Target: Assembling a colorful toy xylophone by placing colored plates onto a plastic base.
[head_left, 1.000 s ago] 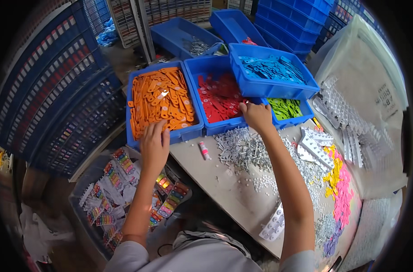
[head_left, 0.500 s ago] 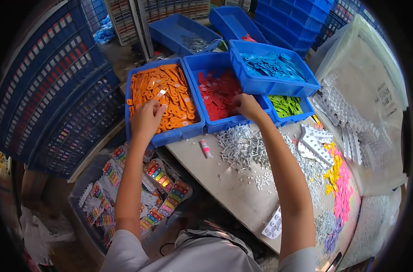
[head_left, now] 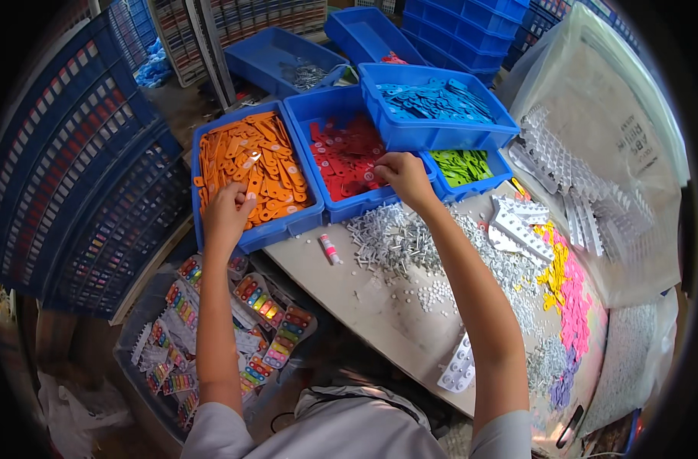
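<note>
My left hand [head_left: 228,214] is over the near left part of a blue bin [head_left: 291,223] full of flat orange strips [head_left: 266,164]. Its fingers are curled in, and what they pinch, if anything, is hidden. Over the right side of the middle bin [head_left: 362,205] is my right hand [head_left: 407,179], with thumb and fingertips drawn together at the edge of the red strips [head_left: 347,157]. Whether a strip is between those fingertips does not show clearly.
A bin of blue strips [head_left: 439,102] rests tilted over one of green strips [head_left: 462,166]. Silver pins [head_left: 399,237], a small pink-and-white tube [head_left: 330,249] and white plates [head_left: 521,231] lie on the table. Below left, a clear tub [head_left: 127,359] holds colourful xylophone-like toys.
The whole scene has shifted left in view. Both hands stay over the same bins; my left hand has come slightly nearer to me, its fingers more curled.
</note>
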